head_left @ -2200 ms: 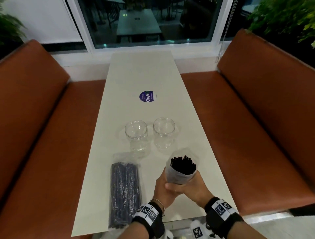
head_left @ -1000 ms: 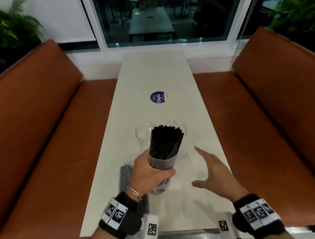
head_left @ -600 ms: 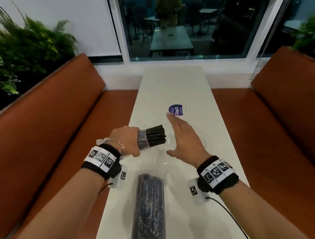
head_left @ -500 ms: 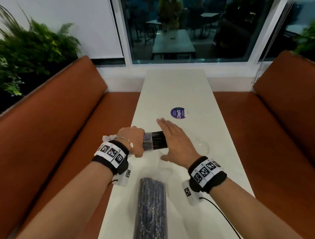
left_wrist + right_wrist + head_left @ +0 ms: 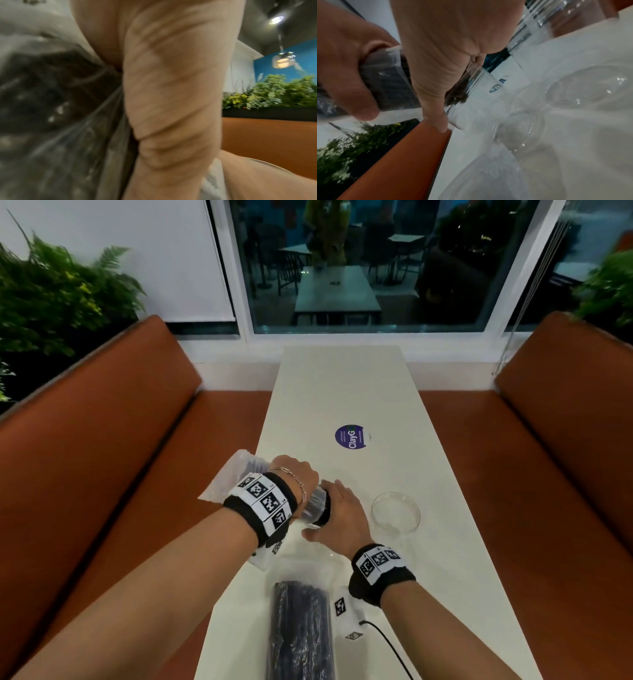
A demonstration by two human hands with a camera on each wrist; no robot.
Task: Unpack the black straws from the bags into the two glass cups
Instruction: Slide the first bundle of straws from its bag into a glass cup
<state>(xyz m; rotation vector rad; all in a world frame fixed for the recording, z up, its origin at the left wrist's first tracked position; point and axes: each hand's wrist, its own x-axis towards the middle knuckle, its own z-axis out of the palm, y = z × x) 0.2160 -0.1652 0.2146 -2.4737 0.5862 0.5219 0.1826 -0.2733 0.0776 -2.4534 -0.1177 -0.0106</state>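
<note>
My left hand [image 5: 294, 474] grips a clear bag [image 5: 233, 474] of black straws, tilted with its closed end up and to the left. The straw ends [image 5: 323, 508] point down to the right and meet the palm of my right hand [image 5: 339, 515], whose fingers lie straight. In the right wrist view the left glass cup [image 5: 471, 83] stands just below that hand with dark straws showing through it. Empty, the right glass cup [image 5: 395, 511] stands beside my right hand. A second, full bag of straws [image 5: 301, 631] lies flat near the table's front edge.
The long white table [image 5: 342, 388] carries a round purple sticker [image 5: 350, 437] beyond the cups. Orange benches run along the left [image 5: 102, 474] and the right [image 5: 548, 474]. A black cable [image 5: 387, 645] trails from my right wrist across the table.
My left hand has tipped the bag steeper, closed end higher, with the straw ends lower. My right hand has come down and nearer with them, uncovering the right cup.
</note>
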